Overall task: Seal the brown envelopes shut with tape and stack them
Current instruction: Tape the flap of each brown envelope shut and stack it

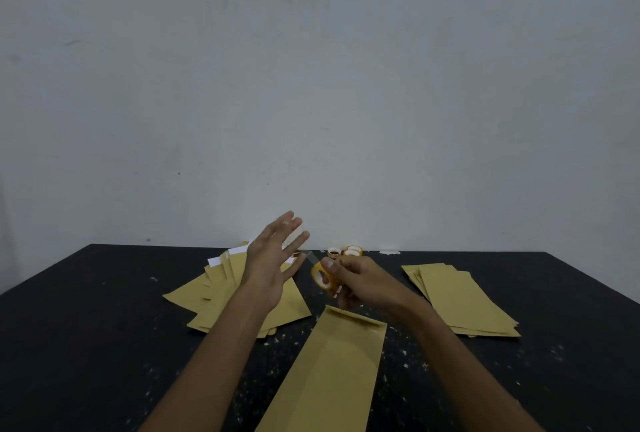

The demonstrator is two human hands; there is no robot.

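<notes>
A long brown envelope (332, 369) lies in front of me on the black table (86, 327), its flap end pointing away. Above that end my right hand (360, 281) grips a yellow tape roll (322, 276). A clear strip of tape (308, 256) runs from the roll up towards my left hand (273, 258). That hand is raised with its fingers spread and straight, and the strip ends at its fingertips. A loose pile of brown envelopes (221, 293) lies under my left hand, some with white paper showing. A neater stack of envelopes (464, 300) lies to the right.
Three more tape rolls (348, 252) stand at the table's far edge, right by the grey wall (311, 85). Small white specks dot the tabletop. A white scrap (389, 252) lies at the back edge.
</notes>
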